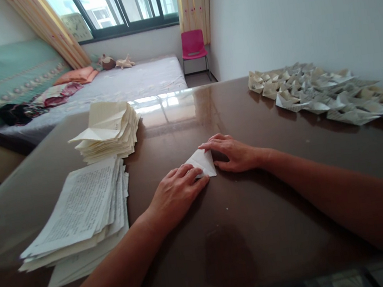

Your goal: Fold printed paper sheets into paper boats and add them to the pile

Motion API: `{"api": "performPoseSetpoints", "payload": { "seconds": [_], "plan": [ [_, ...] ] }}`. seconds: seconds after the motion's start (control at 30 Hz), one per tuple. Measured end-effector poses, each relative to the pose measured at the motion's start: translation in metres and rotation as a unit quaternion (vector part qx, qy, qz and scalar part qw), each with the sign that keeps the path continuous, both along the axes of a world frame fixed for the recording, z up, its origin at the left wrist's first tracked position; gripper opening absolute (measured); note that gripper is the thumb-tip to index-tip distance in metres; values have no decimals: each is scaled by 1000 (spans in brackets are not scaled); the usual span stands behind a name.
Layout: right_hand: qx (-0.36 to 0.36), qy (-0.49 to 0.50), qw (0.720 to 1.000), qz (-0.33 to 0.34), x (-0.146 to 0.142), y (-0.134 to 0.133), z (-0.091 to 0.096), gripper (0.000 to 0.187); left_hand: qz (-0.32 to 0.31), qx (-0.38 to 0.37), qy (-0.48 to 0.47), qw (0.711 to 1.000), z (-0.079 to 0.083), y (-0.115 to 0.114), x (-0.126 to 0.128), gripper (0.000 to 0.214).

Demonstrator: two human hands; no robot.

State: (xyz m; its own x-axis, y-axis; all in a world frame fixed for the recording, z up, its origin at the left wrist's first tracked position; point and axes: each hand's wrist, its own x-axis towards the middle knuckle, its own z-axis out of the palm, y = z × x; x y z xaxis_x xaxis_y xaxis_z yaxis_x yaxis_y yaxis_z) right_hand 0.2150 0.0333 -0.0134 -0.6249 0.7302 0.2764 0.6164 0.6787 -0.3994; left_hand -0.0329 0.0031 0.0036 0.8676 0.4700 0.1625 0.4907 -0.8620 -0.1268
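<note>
A small piece of white paper (207,161), folded to a pointed shape, lies on the brown table between my hands. My left hand (179,185) covers its left side, fingers bent over the paper and thumb along the lower edge, holding it against the tabletop. At the far corner rest the fingertips of my right hand (232,153); its fingers are stretched out and its thumb is spread apart, beside the paper's right edge. The underside of the paper and part of its left side are hidden by my left fingers.
Printed sheets (78,202) lie stacked at the left, with a pile of folded cream paper (111,131) behind them. Several rows of folded paper pieces (312,86) stand at the right, by the wall. Beyond the glossy table (260,229) are a bed (146,76) and a pink chair (193,44).
</note>
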Motion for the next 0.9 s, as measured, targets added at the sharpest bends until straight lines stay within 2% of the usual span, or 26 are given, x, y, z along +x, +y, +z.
{"api": "performPoseSetpoints", "payload": {
  "seconds": [0.1, 0.17, 0.43, 0.63, 0.9],
  "plan": [
    [-14, 5, 1000, 22, 5, 0, 3, 27, -5, -4, -4, 1000, 0, 1, 1, 28],
    [-36, 17, 998, 45, 9, 0, 5, 18, -12, -15, -13, 1000, -1, 1, 0, 27],
    [-57, 27, 996, 63, 9, 0, 6, 21, -43, -43, -32, 998, -8, -5, 4, 31],
    [-47, 33, 998, -16, 2, 0, -1, 17, -31, -43, -26, 998, -7, -8, 4, 31],
    [-38, 19, 996, -77, -5, -4, -5, 18, -29, -47, -27, 998, -6, -10, 4, 30]
  ]
}}
